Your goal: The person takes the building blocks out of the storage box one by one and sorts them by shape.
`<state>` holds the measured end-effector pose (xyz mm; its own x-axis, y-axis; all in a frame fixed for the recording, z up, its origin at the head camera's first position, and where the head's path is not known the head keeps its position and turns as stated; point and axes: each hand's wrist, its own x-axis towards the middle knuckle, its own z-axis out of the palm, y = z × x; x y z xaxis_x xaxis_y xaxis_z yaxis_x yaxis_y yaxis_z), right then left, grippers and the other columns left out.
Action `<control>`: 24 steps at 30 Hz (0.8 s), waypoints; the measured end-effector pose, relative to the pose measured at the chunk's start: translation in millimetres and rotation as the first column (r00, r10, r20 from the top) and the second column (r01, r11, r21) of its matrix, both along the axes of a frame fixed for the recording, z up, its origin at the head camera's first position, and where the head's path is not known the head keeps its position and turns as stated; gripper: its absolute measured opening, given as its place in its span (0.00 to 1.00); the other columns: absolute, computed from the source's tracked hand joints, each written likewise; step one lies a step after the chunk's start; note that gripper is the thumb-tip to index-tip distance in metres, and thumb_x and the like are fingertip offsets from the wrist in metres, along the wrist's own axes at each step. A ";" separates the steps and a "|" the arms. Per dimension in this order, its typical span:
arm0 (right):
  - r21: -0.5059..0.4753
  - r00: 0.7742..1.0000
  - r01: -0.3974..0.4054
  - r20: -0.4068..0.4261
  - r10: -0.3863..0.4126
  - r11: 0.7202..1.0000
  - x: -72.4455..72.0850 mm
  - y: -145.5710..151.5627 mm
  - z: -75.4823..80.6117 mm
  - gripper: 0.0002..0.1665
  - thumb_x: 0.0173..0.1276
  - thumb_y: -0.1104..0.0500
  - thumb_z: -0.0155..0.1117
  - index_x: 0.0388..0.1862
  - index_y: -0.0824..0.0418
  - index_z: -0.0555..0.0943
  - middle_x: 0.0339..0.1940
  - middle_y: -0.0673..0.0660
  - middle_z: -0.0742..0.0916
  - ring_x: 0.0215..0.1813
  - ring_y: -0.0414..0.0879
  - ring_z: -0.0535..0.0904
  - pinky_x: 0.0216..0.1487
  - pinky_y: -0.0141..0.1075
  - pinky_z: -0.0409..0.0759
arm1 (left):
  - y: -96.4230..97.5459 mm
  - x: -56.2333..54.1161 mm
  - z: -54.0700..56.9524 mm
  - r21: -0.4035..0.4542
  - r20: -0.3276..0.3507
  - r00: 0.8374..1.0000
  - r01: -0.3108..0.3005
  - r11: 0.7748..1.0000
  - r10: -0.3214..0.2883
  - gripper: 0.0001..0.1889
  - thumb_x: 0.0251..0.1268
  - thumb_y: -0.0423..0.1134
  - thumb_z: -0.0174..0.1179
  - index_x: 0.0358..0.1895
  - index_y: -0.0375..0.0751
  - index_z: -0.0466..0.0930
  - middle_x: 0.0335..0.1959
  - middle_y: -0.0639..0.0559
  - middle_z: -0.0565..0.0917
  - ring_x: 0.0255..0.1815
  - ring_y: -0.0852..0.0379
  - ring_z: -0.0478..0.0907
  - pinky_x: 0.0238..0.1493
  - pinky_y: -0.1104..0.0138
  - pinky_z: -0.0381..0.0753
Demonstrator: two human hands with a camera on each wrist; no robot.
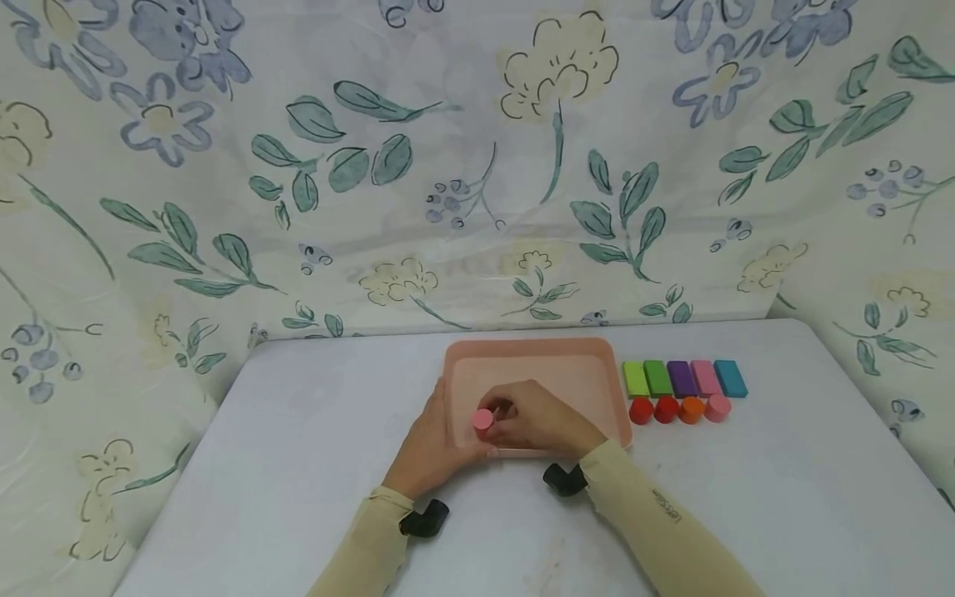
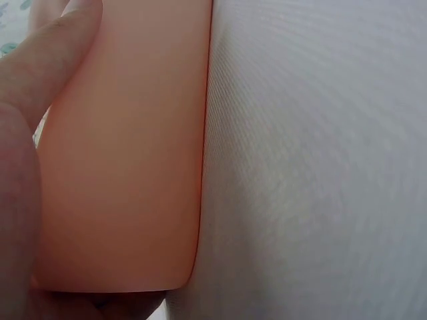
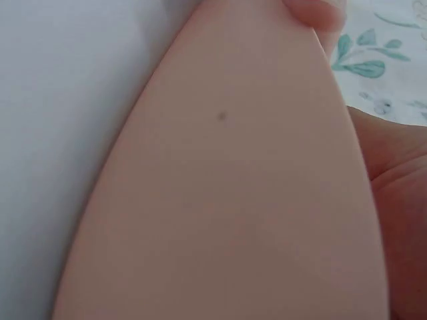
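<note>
A shallow peach tray point(image 1: 612, 390) lies on the white table. My left hand point(image 1: 433, 444) holds its near left corner, fingers along the left side and thumb at the front edge. In the left wrist view the thumb point(image 2: 50, 67) lies against the tray's front wall point(image 2: 127, 167). Over the tray's near left part, my right hand point(image 1: 533, 419) pinches a pink cylinder block point(image 1: 483, 420) between thumb and fingers. From the right wrist, the tray's wall point(image 3: 227, 187) fills the middle, and part of the right hand point(image 3: 400, 200) shows beyond it.
Right of the tray stands a row of rectangular blocks: yellow-green point(image 1: 636, 380), green point(image 1: 658, 379), purple point(image 1: 682, 379), pink point(image 1: 705, 378) and blue point(image 1: 730, 378). Before them are two red cylinders point(image 1: 653, 410), an orange one point(image 1: 691, 410) and a pink one point(image 1: 718, 408). Floral cloth point(image 1: 477, 274) hangs behind.
</note>
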<state>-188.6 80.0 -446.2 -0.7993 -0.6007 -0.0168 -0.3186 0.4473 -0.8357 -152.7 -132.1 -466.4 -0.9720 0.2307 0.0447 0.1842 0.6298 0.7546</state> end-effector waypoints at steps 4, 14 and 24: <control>0.008 0.998 0.054 -0.014 -0.054 0.999 4.3 7.3 2.2 0.13 0.65 0.54 0.74 0.48 0.43 0.85 0.39 0.40 0.86 0.43 0.40 0.81 0.49 0.34 0.82 | 0.4 -0.6 -1.0 -0.002 -0.015 1.000 0.002 1.000 -0.002 0.70 0.40 0.64 0.78 0.82 0.41 0.41 0.79 0.45 0.59 0.72 0.48 0.66 0.70 0.46 0.67; 0.064 0.983 0.146 -0.125 -0.138 0.987 11.2 24.7 2.4 0.14 0.65 0.54 0.73 0.49 0.47 0.84 0.38 0.38 0.84 0.42 0.39 0.79 0.46 0.33 0.81 | 1.4 -1.5 -2.5 -0.011 -0.018 1.000 -0.003 1.000 0.003 0.71 0.39 0.65 0.79 0.82 0.43 0.40 0.79 0.47 0.59 0.71 0.49 0.66 0.70 0.49 0.67; 0.076 0.953 0.208 -0.238 -0.185 0.975 16.7 45.4 4.5 0.15 0.64 0.54 0.75 0.49 0.50 0.85 0.38 0.38 0.84 0.43 0.38 0.78 0.46 0.34 0.80 | 1.9 -1.7 -2.7 -0.016 0.015 1.000 -0.013 1.000 0.013 0.71 0.40 0.65 0.78 0.83 0.47 0.38 0.79 0.51 0.58 0.72 0.52 0.64 0.72 0.51 0.65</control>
<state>-171.9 125.4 -441.6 -0.8908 -0.4358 0.1288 -0.3932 0.5970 -0.6993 -154.4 -130.2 -469.1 -0.9755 0.2186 0.0266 0.1647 0.6437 0.7474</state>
